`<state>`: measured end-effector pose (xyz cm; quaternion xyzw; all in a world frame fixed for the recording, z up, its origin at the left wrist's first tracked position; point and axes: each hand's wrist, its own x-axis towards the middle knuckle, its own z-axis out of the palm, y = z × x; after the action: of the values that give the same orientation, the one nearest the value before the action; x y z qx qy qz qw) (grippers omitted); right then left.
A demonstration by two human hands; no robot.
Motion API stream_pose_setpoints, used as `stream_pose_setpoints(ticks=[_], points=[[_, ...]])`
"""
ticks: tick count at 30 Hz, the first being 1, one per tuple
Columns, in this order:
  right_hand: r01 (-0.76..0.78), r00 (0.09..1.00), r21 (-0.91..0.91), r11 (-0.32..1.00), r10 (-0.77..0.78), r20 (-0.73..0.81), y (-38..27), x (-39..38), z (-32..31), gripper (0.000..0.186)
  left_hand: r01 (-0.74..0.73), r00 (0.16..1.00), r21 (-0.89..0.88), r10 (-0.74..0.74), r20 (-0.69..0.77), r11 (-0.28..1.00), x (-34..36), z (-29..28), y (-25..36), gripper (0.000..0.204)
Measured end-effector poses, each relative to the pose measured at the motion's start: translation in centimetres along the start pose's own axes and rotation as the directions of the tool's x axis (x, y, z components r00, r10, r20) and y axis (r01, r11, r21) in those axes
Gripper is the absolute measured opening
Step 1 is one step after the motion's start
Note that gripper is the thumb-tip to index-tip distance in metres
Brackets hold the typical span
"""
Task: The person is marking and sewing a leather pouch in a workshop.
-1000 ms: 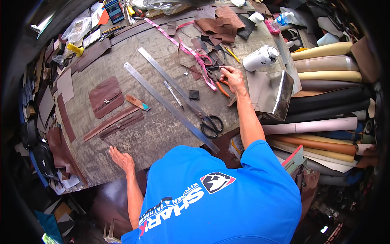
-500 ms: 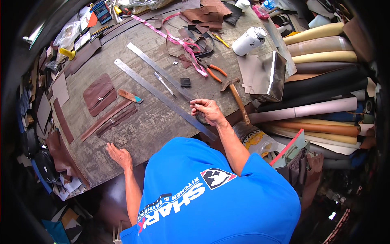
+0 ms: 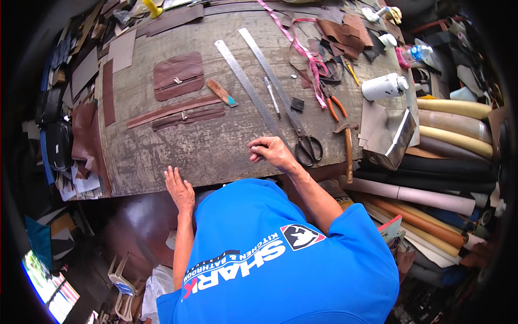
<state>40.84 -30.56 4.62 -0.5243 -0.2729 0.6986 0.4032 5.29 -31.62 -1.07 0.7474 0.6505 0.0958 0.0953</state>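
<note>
My left hand (image 3: 179,189) rests at the front edge of the wooden bench (image 3: 145,167), its fingers stretched out and holding nothing. Above the bench, my right hand (image 3: 273,153) is closed in a pinch. Whatever may be between those fingers is too small to make out. Black-handled scissors (image 3: 307,150) lie just right of it, and a steel ruler (image 3: 243,75) runs toward it from behind. Beyond my hands lie a brown leather panel (image 3: 167,90) with a zipper slider on it, a brown leather strip (image 3: 156,114) and a dark zipper strip (image 3: 202,116).
A wood-and-teal hand tool (image 3: 221,93), a pen (image 3: 272,97), orange-handled pliers (image 3: 337,108) and a hammer (image 3: 348,151) lie about the bench. A white bottle (image 3: 380,87) and metal box (image 3: 394,143) are at the right. Material rolls (image 3: 437,197) are stacked beyond that edge.
The view has turned, so the bench things sit farther up and right. Relative to the bench, my right hand has moved left, away from the scissors; my left hand is nearer the front edge.
</note>
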Motion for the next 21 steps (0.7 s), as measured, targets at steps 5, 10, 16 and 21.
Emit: stream_pose_setpoints(ticks=[5,10,16,21], points=[[-0.015,0.998,-0.137,0.99,0.024,0.063,1.0,0.7,5.7,0.019,-0.033,0.999,-0.091,0.032,-0.014,0.995,0.1,-0.6,0.1,0.057],[-0.098,0.99,-0.214,0.972,0.116,0.075,0.8,1.2,12.0,0.025,-0.103,0.992,-0.265,0.117,0.036,0.959,-0.9,-1.7,-2.6,0.049],[-0.128,0.97,-0.407,0.904,0.199,0.139,2.0,4.5,21.4,0.026,0.137,0.961,-0.409,-0.221,-0.167,0.902,-4.3,-4.7,-10.8,0.034],[0.008,0.832,-0.573,0.82,0.312,0.459,3.5,9.7,29.8,0.018,0.564,0.478,-0.667,-0.851,-0.216,0.486,-15.2,-5.3,-19.4,0.03]])
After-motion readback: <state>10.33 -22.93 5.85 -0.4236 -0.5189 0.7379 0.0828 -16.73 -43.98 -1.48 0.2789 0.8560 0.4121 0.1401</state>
